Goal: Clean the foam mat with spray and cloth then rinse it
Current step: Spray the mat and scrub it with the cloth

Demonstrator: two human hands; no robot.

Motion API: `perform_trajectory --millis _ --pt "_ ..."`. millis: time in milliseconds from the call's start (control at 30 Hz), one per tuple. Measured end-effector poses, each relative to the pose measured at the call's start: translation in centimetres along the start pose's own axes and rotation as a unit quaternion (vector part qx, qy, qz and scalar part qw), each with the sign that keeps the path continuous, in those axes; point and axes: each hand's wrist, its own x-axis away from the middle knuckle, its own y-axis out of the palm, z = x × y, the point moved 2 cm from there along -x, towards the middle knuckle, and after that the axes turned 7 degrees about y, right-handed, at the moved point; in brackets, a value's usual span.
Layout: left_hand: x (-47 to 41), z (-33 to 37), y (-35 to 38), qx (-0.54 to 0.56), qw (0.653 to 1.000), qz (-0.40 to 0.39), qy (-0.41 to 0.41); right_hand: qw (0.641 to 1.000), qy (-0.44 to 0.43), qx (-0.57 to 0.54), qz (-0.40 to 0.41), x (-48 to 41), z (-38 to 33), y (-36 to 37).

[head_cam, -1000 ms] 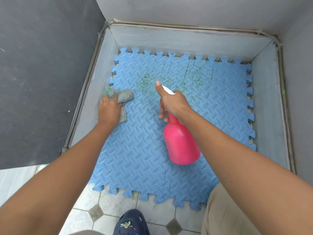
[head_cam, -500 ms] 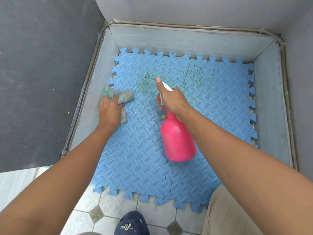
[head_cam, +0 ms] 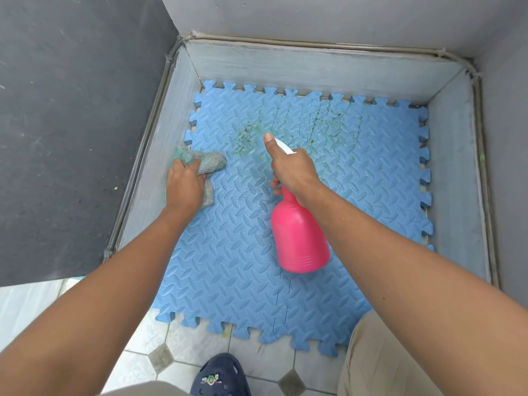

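Observation:
A blue foam mat [head_cam: 234, 252] of interlocking tiles lies on the floor of a grey walled corner. Green stains [head_cam: 328, 130] speckle its far middle part. My right hand [head_cam: 294, 170] grips the neck of a pink spray bottle [head_cam: 300, 238] with a white nozzle, held above the mat's middle and pointing toward the stains. My left hand [head_cam: 184, 185] presses a greenish-grey cloth [head_cam: 208, 162] against the mat's left edge, close to the low wall.
Low grey walls [head_cam: 308, 67] border the mat on the left, far and right sides. White floor tiles [head_cam: 200, 347] with dark diamond insets lie at the near edge. A dark blue clog [head_cam: 221, 375] and a beige trouser knee [head_cam: 380, 361] show at the bottom.
The spray bottle and right hand shifted slightly away from me toward the stains. The left hand with the cloth stayed in place.

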Motion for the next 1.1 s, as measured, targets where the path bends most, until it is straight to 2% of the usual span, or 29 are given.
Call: perform_trajectory --millis 133,267,467,567,633,700,800,867,933,1033,1100 --pt "0.0 -0.1 -0.2 0.003 1.000 0.001 0.002 0.999 -0.008 -0.033 -0.028 0.2 -0.1 -0.4" --pt "-0.1 -0.1 0.0 0.006 1.000 0.015 -0.003 0.999 -0.014 -0.009 0.034 0.1 0.5 -0.4" --pt "-2.7 1.1 1.1 0.051 0.990 0.086 -0.098 0.995 -0.006 -0.094 0.031 0.6 1.0 -1.9" --pt "-5.1 3.3 1.3 0.070 0.988 0.073 -0.117 0.991 -0.013 -0.122 0.048 1.4 1.2 -2.3" --pt "-6.0 6.1 1.6 0.062 0.996 0.048 -0.051 0.988 -0.018 -0.139 0.069 1.9 1.5 -2.7" --pt "-5.0 10.5 2.3 0.063 0.993 0.005 0.096 0.985 -0.023 -0.154 0.080 2.4 1.7 -3.0" --pt "-1.4 17.1 3.0 0.082 0.945 -0.107 0.296 0.985 -0.036 -0.144 0.091 3.1 1.8 -3.2" --pt "-1.3 18.4 2.9 0.069 0.917 -0.106 0.378 0.986 -0.051 -0.133 0.091 3.5 2.0 -3.4" --pt "-4.0 16.8 2.9 0.036 0.929 -0.074 0.361 0.986 -0.059 -0.131 0.085 3.5 2.0 -3.9" --pt "-10.7 10.9 2.1 0.014 0.970 0.032 0.241 0.980 -0.039 -0.179 0.074 3.1 2.1 -4.9" --pt "-14.7 5.9 1.3 -0.006 0.988 0.076 0.134 0.976 -0.035 -0.204 0.071 2.9 2.3 -5.4"
